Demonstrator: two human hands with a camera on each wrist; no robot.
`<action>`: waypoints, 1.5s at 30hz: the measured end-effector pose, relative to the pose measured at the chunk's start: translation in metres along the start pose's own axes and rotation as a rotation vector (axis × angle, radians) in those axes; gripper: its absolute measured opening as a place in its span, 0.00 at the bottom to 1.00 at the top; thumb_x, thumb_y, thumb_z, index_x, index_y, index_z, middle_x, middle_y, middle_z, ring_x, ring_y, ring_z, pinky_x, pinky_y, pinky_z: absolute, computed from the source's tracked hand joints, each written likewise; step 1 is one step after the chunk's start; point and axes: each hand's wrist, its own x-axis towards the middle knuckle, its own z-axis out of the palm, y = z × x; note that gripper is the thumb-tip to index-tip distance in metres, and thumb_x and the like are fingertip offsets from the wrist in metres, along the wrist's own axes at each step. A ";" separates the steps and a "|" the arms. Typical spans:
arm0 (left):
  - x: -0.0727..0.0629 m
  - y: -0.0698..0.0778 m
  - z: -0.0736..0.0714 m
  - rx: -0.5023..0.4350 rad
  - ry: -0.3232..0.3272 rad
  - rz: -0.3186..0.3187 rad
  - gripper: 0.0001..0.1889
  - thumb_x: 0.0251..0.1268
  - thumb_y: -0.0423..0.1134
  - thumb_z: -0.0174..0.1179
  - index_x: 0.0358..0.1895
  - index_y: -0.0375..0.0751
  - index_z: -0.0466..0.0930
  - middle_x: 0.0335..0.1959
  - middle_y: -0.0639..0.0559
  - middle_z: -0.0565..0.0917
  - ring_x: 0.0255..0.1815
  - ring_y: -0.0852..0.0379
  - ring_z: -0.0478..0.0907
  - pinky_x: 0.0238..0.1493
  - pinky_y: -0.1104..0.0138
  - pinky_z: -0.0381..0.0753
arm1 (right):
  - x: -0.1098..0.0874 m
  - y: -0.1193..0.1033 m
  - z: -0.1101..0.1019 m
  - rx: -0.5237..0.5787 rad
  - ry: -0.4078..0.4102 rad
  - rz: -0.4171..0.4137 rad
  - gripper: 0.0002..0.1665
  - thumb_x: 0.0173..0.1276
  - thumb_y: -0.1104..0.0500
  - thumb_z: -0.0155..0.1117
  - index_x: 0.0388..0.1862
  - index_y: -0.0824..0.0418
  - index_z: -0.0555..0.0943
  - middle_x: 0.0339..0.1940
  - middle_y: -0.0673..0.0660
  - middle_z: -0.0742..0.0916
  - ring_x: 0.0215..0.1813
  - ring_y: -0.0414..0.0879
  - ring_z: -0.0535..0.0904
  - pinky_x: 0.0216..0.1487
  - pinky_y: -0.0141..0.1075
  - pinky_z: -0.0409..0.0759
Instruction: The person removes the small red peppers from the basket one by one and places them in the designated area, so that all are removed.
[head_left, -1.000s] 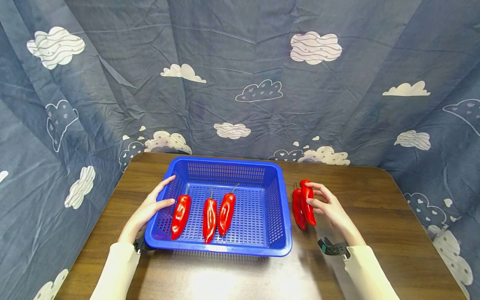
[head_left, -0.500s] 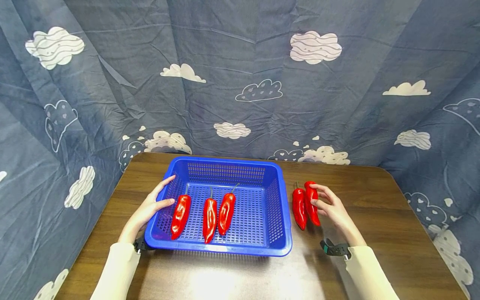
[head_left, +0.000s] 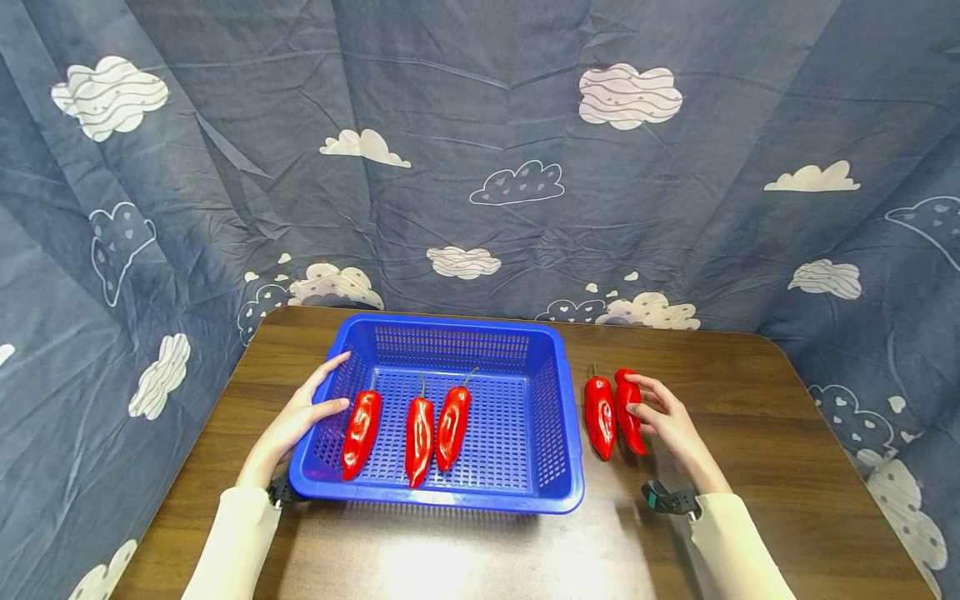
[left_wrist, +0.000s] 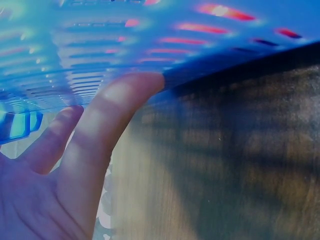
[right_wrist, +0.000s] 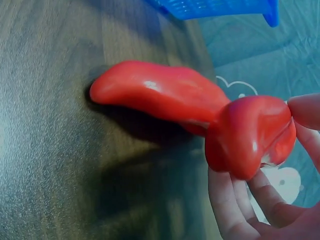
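Note:
In the head view a blue plastic basket point(head_left: 495, 500) stands on the table with three red peppers point(head_left: 362, 433) on its perforated floor. My left hand point(head_left: 298, 417) lies along the basket's left side, thumb and fingers spread; the left wrist view shows the thumb point(left_wrist: 132, 87) against the slotted outer wall. Right of the basket, my right hand point(head_left: 666, 423) pinches a red pepper point(head_left: 628, 408) between thumb and fingertips. That held pepper point(right_wrist: 250, 135) points its tip at the right wrist camera. Just left of it another red pepper point(head_left: 599, 417) lies on the table, green stem away from me.
The brown wooden table point(head_left: 750, 417) has rounded back corners. A dark blue cloth point(head_left: 480, 100) with cloud prints hangs behind it and along both sides. Strong light glares off the table's front, below the basket.
My right hand has moved slightly right and toward me with its pepper, from against the other loose pepper to a small gap beside it. The left hand and basket have stayed put.

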 end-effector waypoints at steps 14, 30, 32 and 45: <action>-0.001 -0.001 0.001 -0.009 -0.006 0.009 0.37 0.68 0.29 0.51 0.76 0.48 0.47 0.72 0.35 0.52 0.66 0.34 0.57 0.53 0.55 0.73 | 0.006 0.019 0.000 0.034 0.007 0.047 0.28 0.69 0.69 0.51 0.68 0.70 0.61 0.56 0.74 0.71 0.40 0.36 0.78 0.39 0.33 0.80; -0.001 -0.002 0.001 -0.008 -0.005 0.011 0.37 0.68 0.28 0.50 0.76 0.48 0.47 0.73 0.35 0.52 0.67 0.35 0.57 0.54 0.57 0.73 | 0.005 0.019 0.004 -0.010 0.005 0.053 0.29 0.69 0.68 0.54 0.67 0.71 0.61 0.58 0.76 0.70 0.40 0.37 0.77 0.39 0.33 0.80; -0.001 -0.002 0.001 -0.008 -0.006 0.013 0.37 0.68 0.28 0.50 0.76 0.48 0.47 0.73 0.35 0.52 0.67 0.35 0.56 0.54 0.57 0.73 | 0.006 0.019 0.003 -0.021 0.002 0.053 0.29 0.69 0.68 0.54 0.67 0.71 0.62 0.58 0.77 0.70 0.41 0.37 0.77 0.39 0.33 0.80; 0.000 0.000 -0.001 -0.024 -0.014 0.001 0.37 0.68 0.29 0.51 0.76 0.50 0.46 0.73 0.35 0.50 0.67 0.33 0.56 0.54 0.51 0.73 | 0.008 0.020 -0.003 -0.081 0.048 0.046 0.27 0.71 0.65 0.53 0.67 0.71 0.64 0.61 0.75 0.70 0.42 0.32 0.74 0.43 0.36 0.80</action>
